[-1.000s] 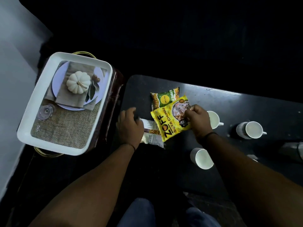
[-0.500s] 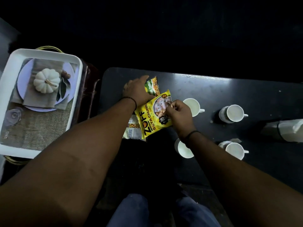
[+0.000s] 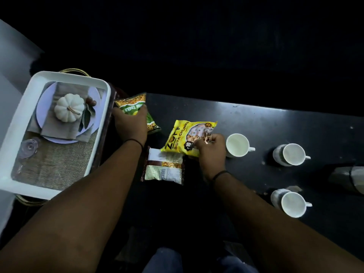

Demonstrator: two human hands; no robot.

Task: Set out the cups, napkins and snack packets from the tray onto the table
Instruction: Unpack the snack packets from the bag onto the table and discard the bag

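My left hand point(image 3: 131, 123) grips a green snack packet point(image 3: 131, 104) at the black table's far left corner, its fingers curled over the packet's middle. My right hand point(image 3: 211, 149) pinches the near right edge of a yellow snack packet point(image 3: 185, 134), which lies tilted over a pale packet point(image 3: 164, 168) lying back side up. Three white cups stand to the right: one point(image 3: 237, 144) beside my right hand, one point(image 3: 291, 154) farther right, one point(image 3: 292, 203) nearer me.
A white tray point(image 3: 11, 131) stands left of the black table point(image 3: 256, 125), holding a plate with a grey napkin, a white pumpkin point(image 3: 69, 107) and a clear glass point(image 3: 29, 147) on burlap. A dark and white object point(image 3: 348, 179) lies at the right edge.
My left hand has taken hold of the green packet and drawn it left toward the table's corner. My right hand keeps pinching the yellow packet. The head camera has shifted.
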